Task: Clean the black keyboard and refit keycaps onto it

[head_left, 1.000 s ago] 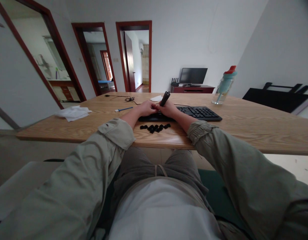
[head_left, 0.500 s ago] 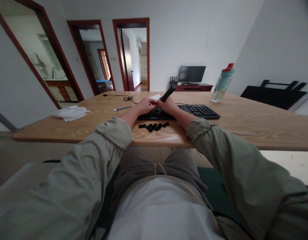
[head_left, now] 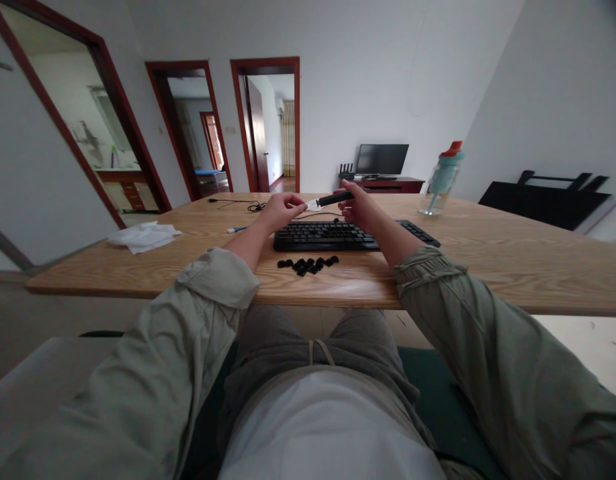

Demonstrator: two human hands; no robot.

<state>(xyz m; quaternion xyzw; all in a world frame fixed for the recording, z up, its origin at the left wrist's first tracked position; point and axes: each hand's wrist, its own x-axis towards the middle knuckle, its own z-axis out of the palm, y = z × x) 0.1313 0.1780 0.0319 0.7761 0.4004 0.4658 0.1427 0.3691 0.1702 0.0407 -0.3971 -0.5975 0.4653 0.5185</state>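
Note:
Both my hands are above the far side of a black keyboard (head_left: 308,239). My right hand (head_left: 362,208) is closed around the black handle of a keycap puller (head_left: 333,199), which lies almost level with its thin wire prongs pointing left. At those prong tips, the fingers of my left hand (head_left: 284,211) are pinched together; whether a keycap sits between them is too small to tell. Several loose black keycaps (head_left: 308,265) lie in a cluster on the table in front of the keyboard. My right forearm hides part of the keyboard's right side.
On the wooden table (head_left: 488,267), white tissue (head_left: 144,236) lies at the left. A blue-and-white brush-like stick (head_left: 235,230) is partly behind my left forearm. A coiled black cable (head_left: 257,207) is at the back, and a bottle with a red cap (head_left: 439,183) stands back right.
The keycap puller has risen off the keyboard and swung from steeply tilted to nearly level, prongs now leftward. My right hand has moved right and my left hand slightly left. The view has tilted up.

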